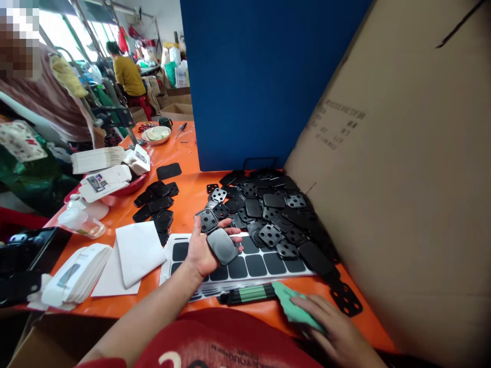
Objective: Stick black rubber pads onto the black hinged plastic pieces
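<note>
My left hand (205, 250) is palm up over the orange table (192, 153) and holds a dark rounded-square pad (222, 246) across its fingers. It hovers above a sheet of dark rounded-square stickers (253, 266). My right hand (337, 329) rests near the table's front edge, fingers pressed on a green cloth (293, 305). Beside the cloth lies a green and black strip (249, 294). A large heap of black perforated plastic plates (268, 214) lies just beyond the left hand.
A blue panel (261, 76) and a big cardboard sheet (402, 179) wall off the back and right. Left lie white paper sheets (138, 253), packet stacks (76, 276), a smaller pile of black pads (157, 204) and a red bowl (130, 185). A person in yellow (128, 74) sits far back.
</note>
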Demonstrator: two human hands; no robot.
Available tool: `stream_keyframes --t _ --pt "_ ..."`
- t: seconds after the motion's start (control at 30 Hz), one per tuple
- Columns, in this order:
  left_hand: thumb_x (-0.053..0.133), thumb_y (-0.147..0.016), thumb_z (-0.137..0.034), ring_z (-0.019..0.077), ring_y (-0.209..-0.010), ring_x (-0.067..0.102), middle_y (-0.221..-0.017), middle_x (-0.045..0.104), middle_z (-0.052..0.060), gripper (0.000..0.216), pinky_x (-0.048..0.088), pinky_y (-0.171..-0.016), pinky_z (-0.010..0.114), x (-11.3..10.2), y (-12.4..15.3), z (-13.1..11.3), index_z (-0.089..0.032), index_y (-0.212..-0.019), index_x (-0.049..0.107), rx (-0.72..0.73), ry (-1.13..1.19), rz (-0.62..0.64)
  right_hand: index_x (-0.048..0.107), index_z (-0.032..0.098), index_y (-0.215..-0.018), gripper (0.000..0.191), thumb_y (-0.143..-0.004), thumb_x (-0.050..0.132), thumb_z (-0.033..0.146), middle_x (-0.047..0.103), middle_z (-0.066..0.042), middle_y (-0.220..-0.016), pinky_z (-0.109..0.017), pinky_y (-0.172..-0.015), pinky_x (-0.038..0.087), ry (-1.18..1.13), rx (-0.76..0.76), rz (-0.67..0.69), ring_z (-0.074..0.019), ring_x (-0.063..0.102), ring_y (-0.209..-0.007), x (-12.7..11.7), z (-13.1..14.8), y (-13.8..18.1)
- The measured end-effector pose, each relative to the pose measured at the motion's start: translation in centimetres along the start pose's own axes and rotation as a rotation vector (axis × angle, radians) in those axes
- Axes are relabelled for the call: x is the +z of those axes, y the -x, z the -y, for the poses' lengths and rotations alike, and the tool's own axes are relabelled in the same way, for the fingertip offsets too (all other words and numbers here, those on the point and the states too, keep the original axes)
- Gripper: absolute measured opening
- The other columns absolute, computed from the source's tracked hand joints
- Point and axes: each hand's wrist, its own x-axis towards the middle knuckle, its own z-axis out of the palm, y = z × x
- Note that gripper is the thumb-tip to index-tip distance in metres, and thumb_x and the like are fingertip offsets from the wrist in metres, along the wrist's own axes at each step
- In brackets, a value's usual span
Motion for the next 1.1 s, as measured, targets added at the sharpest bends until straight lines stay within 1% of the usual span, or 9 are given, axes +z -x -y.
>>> stream_keyframes --t 0.1,0.2,0.33,0.4,0.53,0.73,0.87,0.97,1.1 --pt "0.027 -0.084 -0.079 0.0315 -0.091 0.066 -0.108 0.067 0.022 0.086 0.05 -0.084 0.049 0.2 -0.2 0.6 -0.007 -0.117 0.06 -0.018 -0.025 0.064 0.06 0.025 -0.117 0.029 -0.091 0.054 0.036 0.069 -0.008 -0.101 -0.033 -0.074 0.055 -0.166 0.106 -0.171 -0.0228 0.067 -0.087 -0.6 4.3 -3.0" --pt "0.026 -0.085 -0.077 0.0316 -0.094 0.066 -0.11 0.066 0.021 0.083 0.05 -0.083 0.046 0.8 -0.1 1.5 -0.008 -0.118 0.06 -0.015 -0.036 0.115 0.06 0.023 -0.091 0.01 -0.09 0.056 0.032 0.063 -0.006 -0.087 -0.031 -0.07 0.051 -0.238 -0.129 -0.254 -0.0202 0.061 -0.079 -1.4 9.5 -7.6" --pt "0.032 -0.087 -0.073 0.033 -0.11 0.06 -0.117 0.065 0.019 0.077 0.042 -0.1 0.047 1.4 0.6 3.3 -0.009 -0.117 0.061 0.026 -0.014 0.146 0.057 0.021 -0.094 0.008 -0.087 0.056 0.023 0.061 -0.005 -0.084 -0.034 -0.072 0.047 -0.146 -0.412 -0.288 -0.0203 0.055 -0.078 -0.1 13.6 -13.0" --pt "0.041 -0.085 -0.072 0.0332 -0.117 0.057 -0.12 0.064 0.017 0.072 0.038 -0.105 0.047 1.3 1.1 4.1 -0.012 -0.117 0.062 0.023 0.008 0.152 0.058 0.02 -0.098 0.014 -0.085 0.052 0.019 0.06 -0.006 -0.084 -0.035 -0.07 0.045 -0.04 -0.463 -0.366 -0.0214 0.054 -0.077 1.1 13.9 -14.8" --pt "0.055 -0.08 -0.068 0.0331 -0.125 0.052 -0.122 0.065 0.013 0.063 0.035 -0.109 0.047 0.8 1.3 4.5 -0.016 -0.114 0.065 0.003 0.054 0.089 0.058 0.019 -0.099 0.018 -0.084 0.048 0.016 0.059 -0.009 -0.093 -0.034 -0.072 0.044 0.074 -0.349 -0.522 -0.0228 0.055 -0.083 2.7 13.2 -16.3" --pt "0.045 -0.086 -0.069 0.0321 -0.125 0.053 -0.128 0.062 0.014 0.066 0.035 -0.109 0.048 0.6 0.5 4.3 -0.018 -0.124 0.061 -0.007 0.123 -0.012 0.055 0.021 -0.073 0.015 -0.086 0.048 0.023 0.058 -0.006 -0.075 -0.033 -0.067 0.036 0.171 -0.391 -0.343 -0.0212 0.05 -0.072 3.5 13.8 -16.1" --pt "0.043 -0.087 -0.069 0.0315 -0.125 0.053 -0.131 0.06 0.014 0.066 0.035 -0.11 0.047 0.2 0.5 4.2 -0.017 -0.125 0.06 -0.027 0.139 -0.013 0.059 0.019 -0.084 0.014 -0.087 0.046 0.021 0.062 -0.007 -0.078 -0.032 -0.065 0.034 0.236 -0.245 -0.327 -0.0205 0.052 -0.071 3.4 13.6 -16.3" --pt "0.046 -0.087 -0.066 0.0299 -0.123 0.055 -0.13 0.061 0.014 0.062 0.035 -0.109 0.046 0.0 0.5 4.1 -0.018 -0.124 0.06 0.009 0.117 -0.04 0.057 0.02 -0.078 0.008 -0.081 0.05 0.022 0.062 -0.005 -0.076 -0.031 -0.064 0.032 0.223 -0.338 -0.209 -0.0192 0.052 -0.069 3.5 13.8 -16.1" --pt "0.045 -0.084 -0.071 0.0335 -0.119 0.057 -0.123 0.064 0.016 0.07 0.039 -0.105 0.049 0.1 0.4 4.0 -0.014 -0.121 0.062 -0.124 0.101 -0.02 0.055 0.02 -0.079 0.007 -0.079 0.048 0.022 0.062 -0.005 -0.072 -0.031 -0.06 0.031 0.175 -0.246 -0.286 -0.019 0.053 -0.065 3.4 13.9 -16.5"
